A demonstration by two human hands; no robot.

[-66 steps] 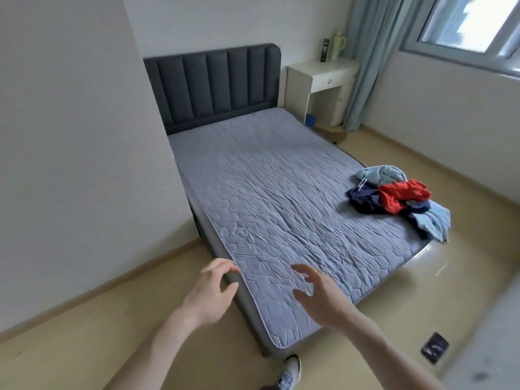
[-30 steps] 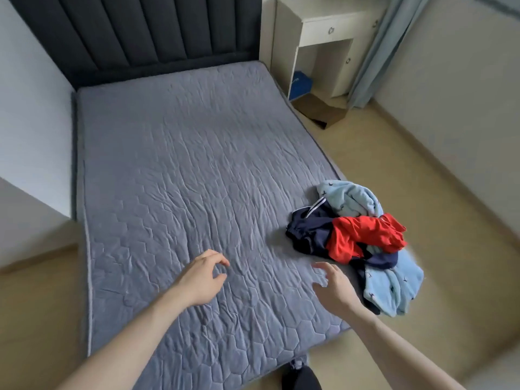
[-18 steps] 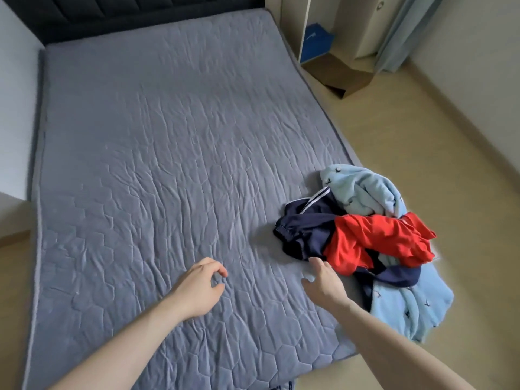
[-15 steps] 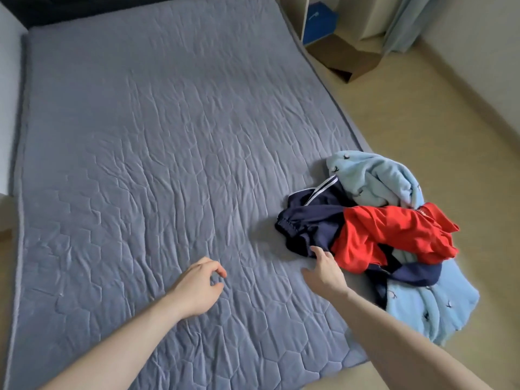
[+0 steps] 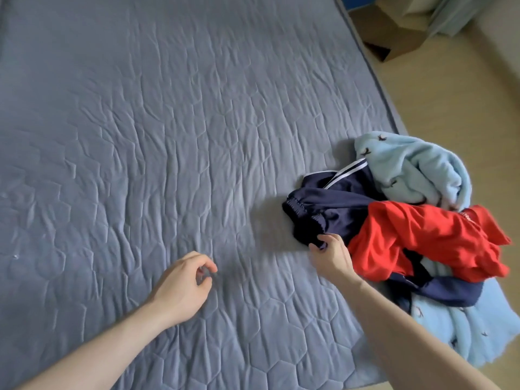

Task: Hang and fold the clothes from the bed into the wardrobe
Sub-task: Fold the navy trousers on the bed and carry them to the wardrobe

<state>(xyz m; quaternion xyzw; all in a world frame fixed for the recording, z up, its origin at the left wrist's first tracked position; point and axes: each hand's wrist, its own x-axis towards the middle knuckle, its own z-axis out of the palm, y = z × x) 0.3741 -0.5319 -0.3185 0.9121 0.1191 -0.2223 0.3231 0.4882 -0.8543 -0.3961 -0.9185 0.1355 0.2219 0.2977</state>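
Observation:
A heap of clothes lies at the right edge of the grey quilted bed [image 5: 168, 136]. In it are a navy garment [image 5: 329, 209] with white stripes, a red garment [image 5: 422, 240] on top, and a light blue fleece [image 5: 413, 167] whose lower part hangs over the bed's edge. My right hand [image 5: 330, 256] pinches the near edge of the navy garment with its fingers curled on the cloth. My left hand [image 5: 183, 282] hovers over the bare mattress to the left, its fingers loosely curled and holding nothing.
Light wooden floor [image 5: 455, 102] runs along the right of the bed. At the top right stands a brown cardboard box [image 5: 394, 40] next to pale furniture and a curtain.
The view has closed in on the bed. My right hand reached forward to the heap and took hold of the navy garment's edge. My left hand stayed over the mattress.

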